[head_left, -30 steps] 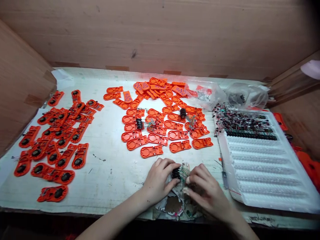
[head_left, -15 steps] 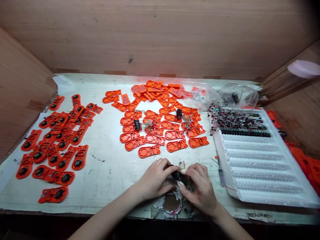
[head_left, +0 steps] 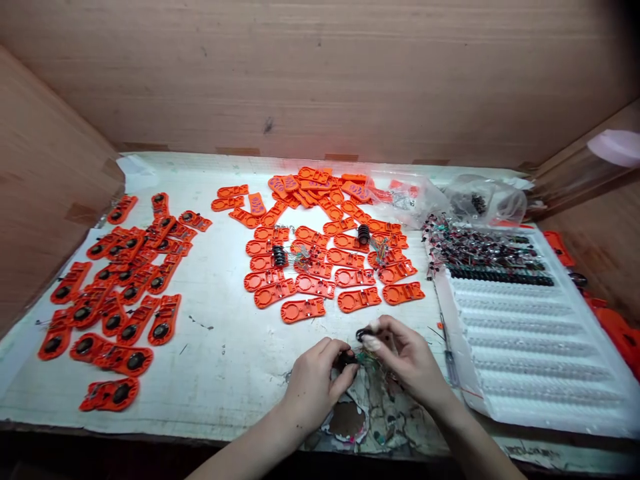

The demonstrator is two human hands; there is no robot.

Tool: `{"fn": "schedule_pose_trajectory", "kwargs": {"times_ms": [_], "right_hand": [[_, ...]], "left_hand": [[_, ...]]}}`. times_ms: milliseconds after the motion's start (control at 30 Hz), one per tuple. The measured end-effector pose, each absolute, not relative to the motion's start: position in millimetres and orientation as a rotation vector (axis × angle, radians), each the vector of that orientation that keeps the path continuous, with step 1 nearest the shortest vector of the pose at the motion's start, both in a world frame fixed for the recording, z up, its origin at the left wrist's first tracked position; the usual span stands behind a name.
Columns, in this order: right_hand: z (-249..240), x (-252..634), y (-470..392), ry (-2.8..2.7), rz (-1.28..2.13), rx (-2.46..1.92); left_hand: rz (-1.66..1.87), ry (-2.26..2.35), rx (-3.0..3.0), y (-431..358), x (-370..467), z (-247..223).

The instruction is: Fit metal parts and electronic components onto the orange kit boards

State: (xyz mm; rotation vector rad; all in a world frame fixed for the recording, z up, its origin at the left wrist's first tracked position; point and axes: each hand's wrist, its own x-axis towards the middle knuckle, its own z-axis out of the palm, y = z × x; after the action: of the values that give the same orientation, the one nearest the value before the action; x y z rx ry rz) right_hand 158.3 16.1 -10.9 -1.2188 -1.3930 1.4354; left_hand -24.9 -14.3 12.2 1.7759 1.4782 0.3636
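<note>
My left hand [head_left: 317, 377] is closed around a small stack of black round speakers [head_left: 347, 360], mostly hidden by the fingers. Between the thumb and fingertips of my right hand [head_left: 407, 357] is a single black speaker [head_left: 363, 333], held slightly above and to the right of that stack. White covers wrap some right fingertips. Thin green wires [head_left: 369, 360] trail between both hands. Beyond them lie rows of orange plastic housings [head_left: 303, 310] with round recesses. Two more black speaker stacks [head_left: 279, 256] with wires rest on these housings.
Orange housings fitted with round black speakers [head_left: 135, 361] are piled at the left. At the right stands a white tray [head_left: 465, 393] with small wired parts at its far end. A screwdriver [head_left: 451, 367] lies beside it. Plastic bags [head_left: 415, 200] sit behind; wooden walls enclose the table.
My hands have drawn apart; one black speaker is now in my right fingers, away from the stack in my left hand. The view has shifted slightly.
</note>
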Motion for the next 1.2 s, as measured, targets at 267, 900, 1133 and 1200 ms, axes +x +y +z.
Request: {"fn": "schedule_pose_trajectory", "kwargs": {"times_ms": [267,900,1133,1200], "right_hand": [[-7,186,50,-0.981,1.504,-1.282],[-22,167,74,-1.132,1.47,-1.254],[-20,171,72,-1.119,1.563,-1.284],[-18,164,73,-1.185,1.61,-1.261]], "left_hand": [[0.285,1.48,2.008,5,-39,28],[0.038,1.068,2.419,3,-14,10],[0.212,1.131,2.608,43,-39,1],[0.326,1.201,2.638,53,-46,0]]}}
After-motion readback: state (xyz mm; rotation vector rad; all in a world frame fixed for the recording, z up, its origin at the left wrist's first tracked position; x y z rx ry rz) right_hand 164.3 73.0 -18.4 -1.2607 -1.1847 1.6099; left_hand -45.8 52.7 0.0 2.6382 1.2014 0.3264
